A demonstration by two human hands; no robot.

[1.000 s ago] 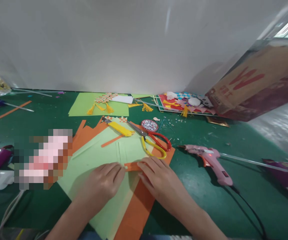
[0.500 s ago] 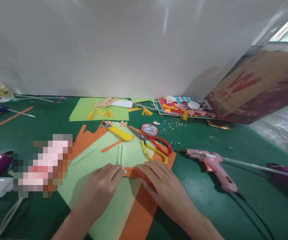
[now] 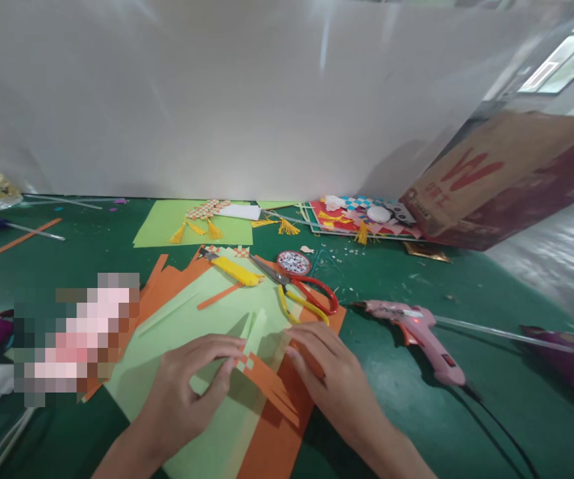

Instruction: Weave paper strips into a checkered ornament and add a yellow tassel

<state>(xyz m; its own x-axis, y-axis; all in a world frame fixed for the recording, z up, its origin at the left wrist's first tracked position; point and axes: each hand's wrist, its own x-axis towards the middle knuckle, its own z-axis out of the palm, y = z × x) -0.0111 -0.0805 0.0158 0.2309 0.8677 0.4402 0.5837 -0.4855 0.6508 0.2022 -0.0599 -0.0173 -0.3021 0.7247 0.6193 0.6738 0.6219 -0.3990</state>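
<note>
Head view: the left hand (image 3: 187, 379) grips a small woven paper piece (image 3: 245, 363) between thumb and fingertips, at its left edge. The piece is raised above the light green sheet (image 3: 167, 352), in front of the person. Its orange strips (image 3: 274, 391) run loose toward the lower right; its pale green strips (image 3: 255, 327) project away from the person.

The right hand (image 3: 329, 372) is positioned just beside the orange strips, with fingers curled and thumb toward the fingertips. Whether it grasps anything cannot be determined.

Beneath the work, the green sheet overlaps an orange sheet (image 3: 277, 449). On the green sheet, beyond the hands, are a narrow orange strip (image 3: 218, 297), a yellow cutter (image 3: 237, 271) and scissors (image 3: 283, 279) with one red and one yellow handle. A round dish (image 3: 293, 262) of small pieces sits near the scissors.

To the right, a pink glue gun (image 3: 422, 324) lies on the green table (image 3: 416, 279), with a clear stick (image 3: 496, 332) extending from its rear. A paper bag (image 3: 491, 176) is located at the far right.
</note>
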